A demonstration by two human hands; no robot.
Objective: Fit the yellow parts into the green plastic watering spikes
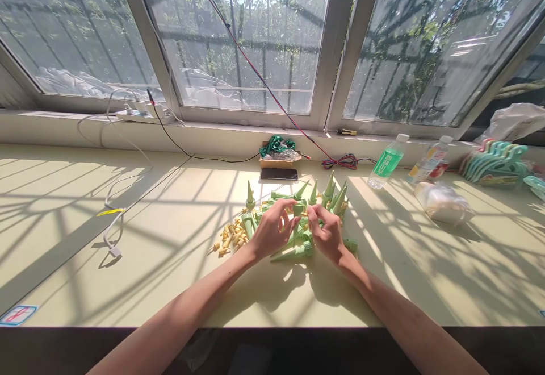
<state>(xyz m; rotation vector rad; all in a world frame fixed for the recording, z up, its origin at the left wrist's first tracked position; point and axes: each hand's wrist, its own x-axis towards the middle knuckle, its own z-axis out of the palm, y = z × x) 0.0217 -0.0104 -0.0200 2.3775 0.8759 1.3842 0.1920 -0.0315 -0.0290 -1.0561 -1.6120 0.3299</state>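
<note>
Over a heap of pale green plastic spikes, my left hand (273, 228) is closed, thumb and fingertips around the wide collar of a green spike (298, 210) that points downward. Close to that collar, my right hand (327, 228) has its fingers curled in a pinch; whatever sits between the fingertips is too small to make out. Another spike (293, 251) lies on its side below the hands. Several more spikes (330, 188) stand or lean behind them. To the left of the heap lies a pile of small yellow nozzle-like pieces (232, 237).
Behind the heap are a black phone (279, 174) and a small box (280, 162) with green material. Two bottles (388, 162), a plastic-wrapped packet (443, 201) and green hangers (494, 162) stand right. A white cable (113, 250) lies left on the table (162, 284).
</note>
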